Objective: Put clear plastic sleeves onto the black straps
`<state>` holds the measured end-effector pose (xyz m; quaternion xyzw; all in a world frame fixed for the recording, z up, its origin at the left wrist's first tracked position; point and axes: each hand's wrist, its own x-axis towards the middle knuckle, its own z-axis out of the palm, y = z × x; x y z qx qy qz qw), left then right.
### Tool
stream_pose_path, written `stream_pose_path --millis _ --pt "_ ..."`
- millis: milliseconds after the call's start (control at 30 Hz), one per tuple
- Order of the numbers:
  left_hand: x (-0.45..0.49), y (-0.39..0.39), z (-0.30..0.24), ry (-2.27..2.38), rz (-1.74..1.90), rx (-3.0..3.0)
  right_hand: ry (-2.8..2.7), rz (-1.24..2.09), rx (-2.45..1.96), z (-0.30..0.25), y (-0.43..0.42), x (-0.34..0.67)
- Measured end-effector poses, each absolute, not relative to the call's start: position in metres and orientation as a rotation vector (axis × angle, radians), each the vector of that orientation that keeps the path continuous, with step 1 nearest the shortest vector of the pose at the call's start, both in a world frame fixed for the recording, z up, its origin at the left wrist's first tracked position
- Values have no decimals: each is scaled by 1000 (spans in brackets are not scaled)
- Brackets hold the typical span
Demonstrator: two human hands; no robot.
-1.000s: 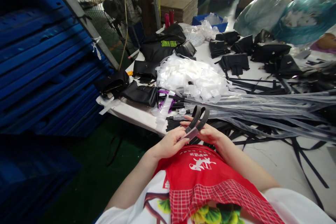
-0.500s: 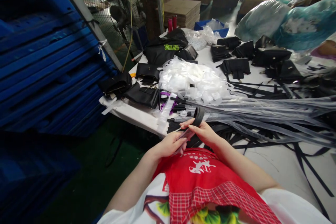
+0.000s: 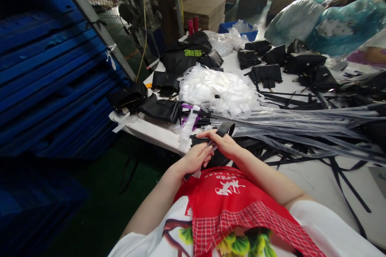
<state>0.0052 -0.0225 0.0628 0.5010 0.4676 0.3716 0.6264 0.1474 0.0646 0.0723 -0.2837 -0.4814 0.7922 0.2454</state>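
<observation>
Dim, blue stack [image 3: 60,80] sunk in shadow, white plastic heap [image 3: 220,90] bright, sheen on clear bag [image 3: 292,20], soft detail, edges stretched

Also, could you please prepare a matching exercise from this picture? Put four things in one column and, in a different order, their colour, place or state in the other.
Column 1
1. Black strap
2. Apron
3. Plastic pile
4. Cloth bag

Column 2
A. White, heaped on the table
B. Black, with yellow-green lettering
C. Held in the left hand and right hand
D. Red, with a white print

Right pairs: 1-C, 2-D, 3-A, 4-B
</observation>
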Motion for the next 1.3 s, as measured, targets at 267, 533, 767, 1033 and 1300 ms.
stream_pose_path --millis 267,533,767,1033,1300 --pt "-14 -26 73 1069 682 1323 -1027 1863 -738 93 118 166" --pt "-2 -7 84 1103 801 1428 -1289 1877 -678 95 84 145" --pt "0 -10 71 902 804 1027 -1257 2019 -695 87 73 157" --pt "-11 -19 59 802 632 893 -1495 1895 -737 82 84 176" --pt "7 -19 57 1052 692 1099 -1384 2062 -803 67 68 164"
